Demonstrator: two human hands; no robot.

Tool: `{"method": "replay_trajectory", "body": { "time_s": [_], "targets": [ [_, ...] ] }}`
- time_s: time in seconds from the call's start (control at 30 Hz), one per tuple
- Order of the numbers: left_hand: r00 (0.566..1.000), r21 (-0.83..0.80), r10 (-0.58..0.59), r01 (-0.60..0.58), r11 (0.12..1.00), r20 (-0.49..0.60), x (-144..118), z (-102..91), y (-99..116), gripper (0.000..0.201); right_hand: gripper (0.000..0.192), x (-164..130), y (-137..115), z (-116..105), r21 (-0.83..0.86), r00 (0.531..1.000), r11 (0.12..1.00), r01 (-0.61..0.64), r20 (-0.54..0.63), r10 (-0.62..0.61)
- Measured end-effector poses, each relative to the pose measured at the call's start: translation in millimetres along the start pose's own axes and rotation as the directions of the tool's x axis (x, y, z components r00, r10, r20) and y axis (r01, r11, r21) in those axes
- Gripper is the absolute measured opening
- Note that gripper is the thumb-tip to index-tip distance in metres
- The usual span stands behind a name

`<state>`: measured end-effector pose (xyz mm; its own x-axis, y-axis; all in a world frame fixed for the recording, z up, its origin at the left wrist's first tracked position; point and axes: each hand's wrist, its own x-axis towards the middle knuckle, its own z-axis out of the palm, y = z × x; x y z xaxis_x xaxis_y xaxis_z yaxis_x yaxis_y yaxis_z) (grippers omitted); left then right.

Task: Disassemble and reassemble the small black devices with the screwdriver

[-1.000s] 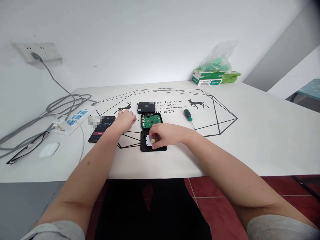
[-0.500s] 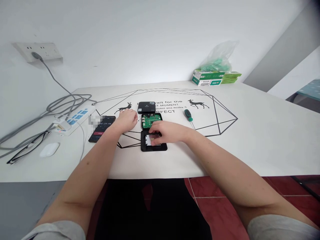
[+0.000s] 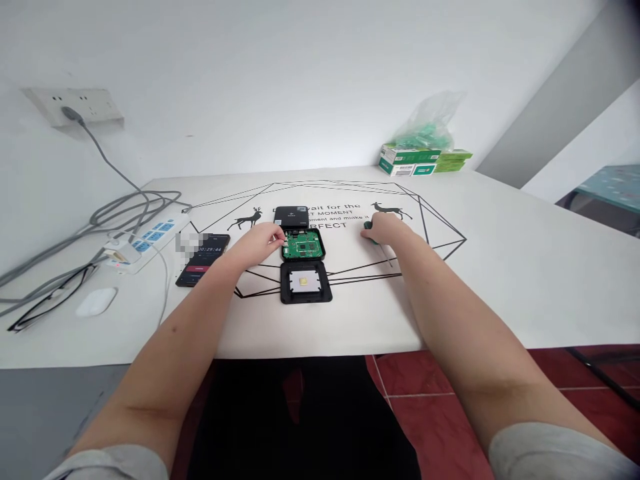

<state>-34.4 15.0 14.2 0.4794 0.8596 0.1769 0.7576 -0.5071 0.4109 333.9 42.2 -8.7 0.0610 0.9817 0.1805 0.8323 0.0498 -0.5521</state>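
My right hand (image 3: 389, 229) is closed round the green handle of a screwdriver (image 3: 384, 253), whose shaft points down towards me over the table. My left hand (image 3: 260, 243) hovers at the left edge of an open black case with a green circuit board (image 3: 303, 246). Its fingers are pinched together, and anything between them is too small to make out. Nearer to me lies a black cover (image 3: 306, 300), inner side up, with a white plate and a yellowish square pad in its middle. Behind the board is a closed black box (image 3: 291, 217) with stickers.
To the left lie a phone (image 3: 204, 260) showing a timer, a power strip (image 3: 150, 240) with grey cables, glasses (image 3: 50, 300) and a white rounded case (image 3: 97, 302). Green-and-white boxes (image 3: 409, 160) with a plastic bag (image 3: 430, 123) stand against the wall.
My right hand has left the black cover and moved right onto the screwdriver, uncovering the plate and pad. My left hand has shifted slightly right, to the board's edge.
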Motion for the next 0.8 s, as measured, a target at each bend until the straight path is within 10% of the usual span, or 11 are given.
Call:
{"method": "replay_trajectory", "body": {
  "time_s": [0.17, 0.23, 0.33, 0.8],
  "targets": [
    [0.999, -0.171, 0.0, 0.009, 0.985, 0.05, -2.0, 5.2, 6.5, 0.015, 0.039, -4.7, -30.3, 4.0, 0.128, 0.989, 0.981, -0.147, 0.044, 0.142],
    [0.996, -0.221, 0.023, -0.004, 0.975, 0.084, -2.4, 8.7, 9.3, 0.016, 0.052, -10.7, -48.1, 9.4, 0.557, 0.997, 0.828, -0.07, 0.017, 0.073],
    [0.991, -0.276, 0.07, -0.037, 0.96, 0.113, -2.7, 12.9, 12.1, 0.016, 0.063, -23.8, -71.9, 21.5, 0.779, 0.995, 0.619, 0.097, -0.071, -0.066],
    [0.979, -0.365, 0.147, -0.086, 0.927, 0.141, -4.7, 9.8, 16.2, 0.019, 0.066, -46.6, -93.7, 47.5, 0.741, 0.896, 0.51, 0.436, -0.305, -0.322]
  ]
}}
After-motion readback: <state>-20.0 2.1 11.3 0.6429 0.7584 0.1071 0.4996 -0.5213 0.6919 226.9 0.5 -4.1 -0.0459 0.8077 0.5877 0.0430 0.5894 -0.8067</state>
